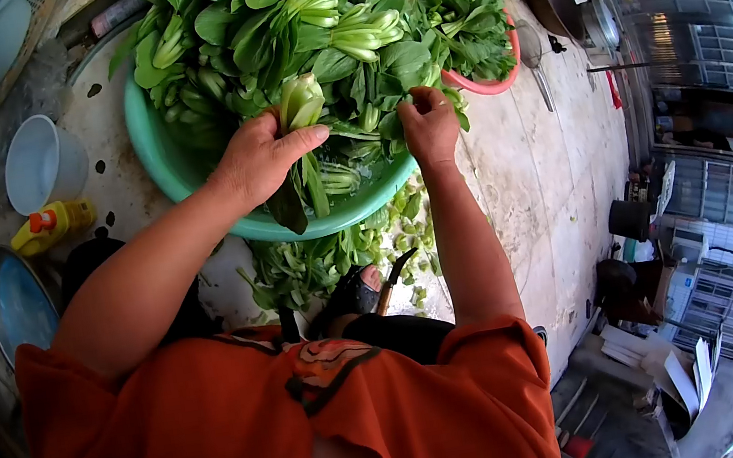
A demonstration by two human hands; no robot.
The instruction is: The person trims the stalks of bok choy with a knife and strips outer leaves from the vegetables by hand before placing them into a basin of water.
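Presently: one bok choy head, eleven o'clock in view, over green basin, pinched in the grip of the left hand. Right hand, one o'clock, curled beside leaves; whether pinching, cannot tell. Risk: leafy heap toward twelve, piled high, may spill if nudged.

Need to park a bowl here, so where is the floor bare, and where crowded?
The widest bare patch is pale floor right of the right hand, bordered by the pink basin at its far end. A narrower strip separates the white tub from the green basin. It is crowded by the green basin's near edge, with loose leaves and a foot.
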